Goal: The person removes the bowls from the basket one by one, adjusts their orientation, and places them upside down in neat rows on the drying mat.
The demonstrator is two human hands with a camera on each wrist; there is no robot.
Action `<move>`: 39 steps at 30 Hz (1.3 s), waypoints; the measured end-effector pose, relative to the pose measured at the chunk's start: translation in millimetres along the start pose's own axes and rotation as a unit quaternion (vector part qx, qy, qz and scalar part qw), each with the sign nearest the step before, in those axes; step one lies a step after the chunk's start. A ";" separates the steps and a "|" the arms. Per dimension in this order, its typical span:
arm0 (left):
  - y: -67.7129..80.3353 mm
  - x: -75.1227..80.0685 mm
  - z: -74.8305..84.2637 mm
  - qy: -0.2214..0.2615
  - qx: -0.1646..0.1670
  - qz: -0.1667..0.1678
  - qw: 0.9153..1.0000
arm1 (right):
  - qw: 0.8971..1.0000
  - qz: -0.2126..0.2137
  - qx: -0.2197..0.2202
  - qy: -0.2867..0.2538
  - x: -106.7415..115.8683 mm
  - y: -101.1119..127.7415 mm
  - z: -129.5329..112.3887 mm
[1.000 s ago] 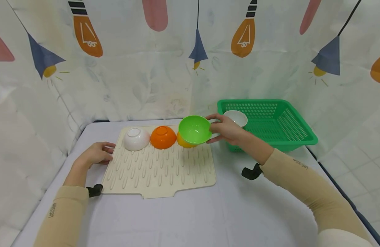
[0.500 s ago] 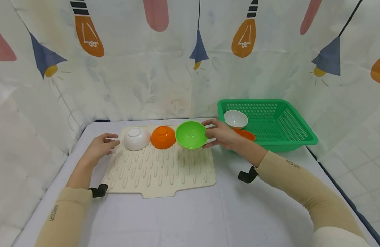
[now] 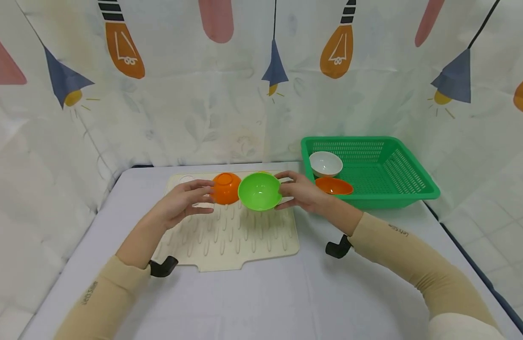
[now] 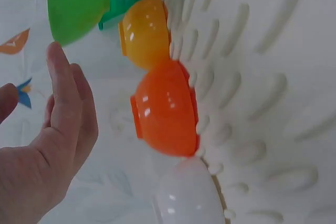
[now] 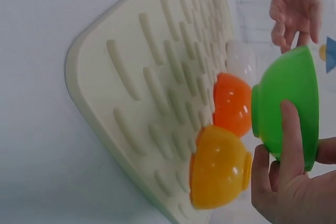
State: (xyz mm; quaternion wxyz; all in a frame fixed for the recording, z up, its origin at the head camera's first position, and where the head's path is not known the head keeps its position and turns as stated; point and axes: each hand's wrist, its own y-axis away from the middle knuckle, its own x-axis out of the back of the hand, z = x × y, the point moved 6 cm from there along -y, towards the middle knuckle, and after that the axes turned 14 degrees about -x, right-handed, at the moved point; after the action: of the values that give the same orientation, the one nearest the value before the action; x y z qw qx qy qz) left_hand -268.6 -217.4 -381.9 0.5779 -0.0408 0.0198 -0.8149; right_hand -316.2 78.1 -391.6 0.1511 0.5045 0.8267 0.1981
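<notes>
The right hand (image 3: pixel 301 192) pinches the green bowl (image 3: pixel 259 191) by its rim, tipped up above the bumpy mat (image 3: pixel 227 231), while the left hand (image 3: pixel 182 202) reaches in with loose, empty fingers to help.

Both arms wear tan sleeves (image 3: pixel 397 245) with small dark lettering; a black mount (image 3: pixel 337 248) sits at each wrist; hands bare.

Bare ribbed mat (image 3: pixel 236 236) open in front, upturned bowls (image 3: pixel 226 188) lining its far edge, basket (image 3: pixel 389 189) at right.
</notes>
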 end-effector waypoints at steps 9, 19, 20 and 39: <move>-8.1 -47.8 -12.6 0.096 0.036 -0.062 0.993 | 1.000 -0.009 -0.008 -0.005 -8.1 0.7 9.6; -18.2 -60.4 -32.1 0.142 0.054 -0.061 0.986 | 1.000 -0.027 -0.016 -0.001 -19.0 5.4 15.2; -18.4 -60.3 -33.4 0.149 0.054 -0.058 0.986 | 1.000 -0.027 -0.015 0.000 -19.5 5.7 15.3; -22.4 -56.1 -27.9 0.131 0.004 -0.067 0.989 | 0.999 -0.040 -0.035 0.006 -16.0 6.6 16.8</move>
State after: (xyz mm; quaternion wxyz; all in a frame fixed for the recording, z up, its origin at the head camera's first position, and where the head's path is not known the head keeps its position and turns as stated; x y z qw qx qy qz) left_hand -273.7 -157.4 -410.4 0.5144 0.0674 0.0894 -0.8502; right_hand -296.4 69.5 -402.4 0.1711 0.4645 0.8396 0.2236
